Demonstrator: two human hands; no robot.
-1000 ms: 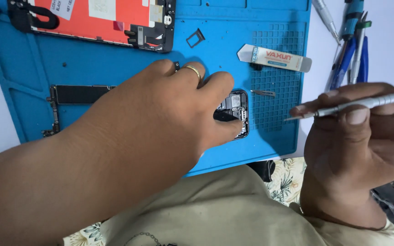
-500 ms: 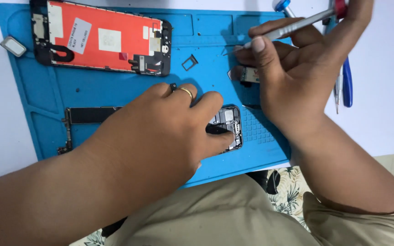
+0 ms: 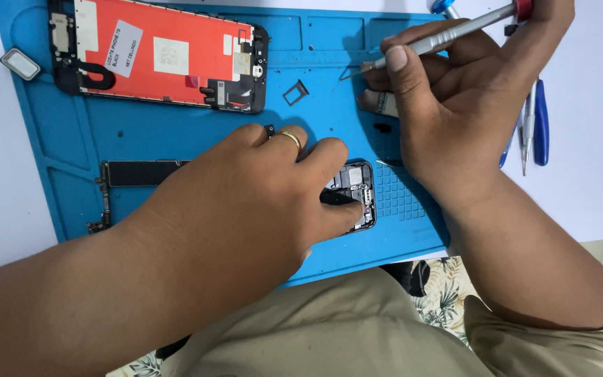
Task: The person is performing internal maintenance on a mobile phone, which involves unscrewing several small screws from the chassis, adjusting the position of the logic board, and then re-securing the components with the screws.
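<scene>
My left hand (image 3: 259,202), with a gold ring on one finger, lies over an opened phone body (image 3: 354,192) on the blue repair mat (image 3: 176,132) and presses on its inner parts; most of the phone is hidden under the hand. My right hand (image 3: 455,105) holds a silver screwdriver (image 3: 448,35) with a red cap, its thin tip pointing left above the mat's far right part. Its lower fingers rest on a small grey tube (image 3: 378,103).
A detached phone screen with an orange-red back (image 3: 155,59) lies at the mat's far left. A SIM tray (image 3: 296,92) lies beside it. A small metal part (image 3: 20,64) sits off the mat, left. A logic board (image 3: 141,172) lies mid-left. Blue-handled tools (image 3: 535,126) lie right.
My right hand has carried the screwdriver from the lower right up over the mat's far right part, then shifted slightly. My left hand stays on the phone body.
</scene>
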